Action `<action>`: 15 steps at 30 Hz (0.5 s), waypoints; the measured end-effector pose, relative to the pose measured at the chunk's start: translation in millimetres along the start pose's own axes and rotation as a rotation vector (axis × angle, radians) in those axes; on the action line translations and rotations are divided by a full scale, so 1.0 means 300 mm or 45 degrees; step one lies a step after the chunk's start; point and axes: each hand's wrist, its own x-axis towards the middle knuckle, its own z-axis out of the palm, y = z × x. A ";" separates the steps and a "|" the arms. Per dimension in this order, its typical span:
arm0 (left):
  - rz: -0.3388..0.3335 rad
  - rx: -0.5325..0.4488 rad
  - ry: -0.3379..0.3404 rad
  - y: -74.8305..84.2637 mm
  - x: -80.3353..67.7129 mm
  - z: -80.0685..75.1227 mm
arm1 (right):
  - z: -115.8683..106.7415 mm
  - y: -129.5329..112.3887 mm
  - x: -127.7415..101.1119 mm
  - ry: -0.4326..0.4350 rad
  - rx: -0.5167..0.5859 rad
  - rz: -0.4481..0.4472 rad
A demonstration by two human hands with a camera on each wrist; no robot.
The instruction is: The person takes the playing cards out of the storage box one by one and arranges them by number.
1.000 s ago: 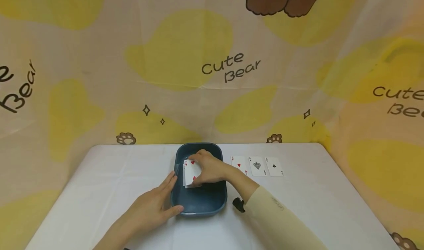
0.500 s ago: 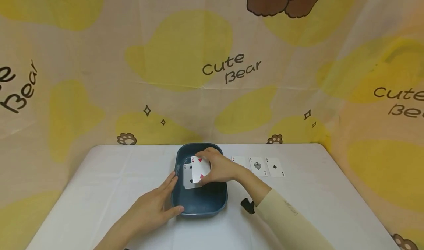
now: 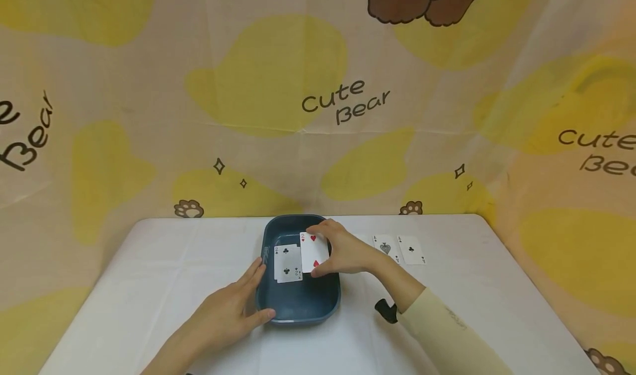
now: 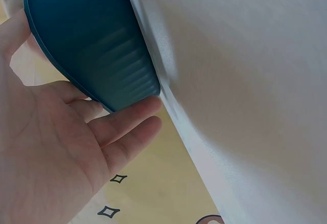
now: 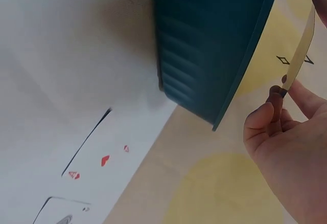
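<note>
A dark blue tub (image 3: 278, 312) stands mid-table. My left hand (image 3: 250, 292) lies flat against its left front corner, fingers straight, thumb on the rim; in the left wrist view the fingers (image 4: 127, 119) touch the tub wall (image 4: 92, 45). My right hand (image 3: 325, 252) pinches a two of hearts (image 3: 313, 249) over the tub's right side. The right wrist view shows that card (image 5: 299, 55) edge-on between finger and thumb, beside the tub (image 5: 214, 45). A two of clubs (image 3: 287, 263) lies face up on a small stack inside the tub.
On the white table (image 3: 149, 275), right of the tub, lie an ace of spades (image 3: 386, 248) and an ace of clubs (image 3: 411, 249). An ace of hearts (image 5: 102, 160) lies beside them, hidden behind my right hand in the head view. A patterned cloth (image 3: 318, 104) hangs behind.
My right hand lifted the two of hearts off the stack and carried it right, uncovering the two of clubs. My left hand stayed on the tub.
</note>
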 end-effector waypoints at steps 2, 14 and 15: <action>-0.007 -0.003 0.004 0.001 0.003 0.003 | -0.008 0.008 -0.011 0.003 -0.001 0.010; 0.023 0.007 0.011 0.001 -0.004 0.000 | -0.037 0.053 -0.089 0.029 -0.014 0.082; 0.023 0.007 0.010 0.001 -0.005 0.000 | -0.038 0.059 -0.098 0.028 -0.008 0.082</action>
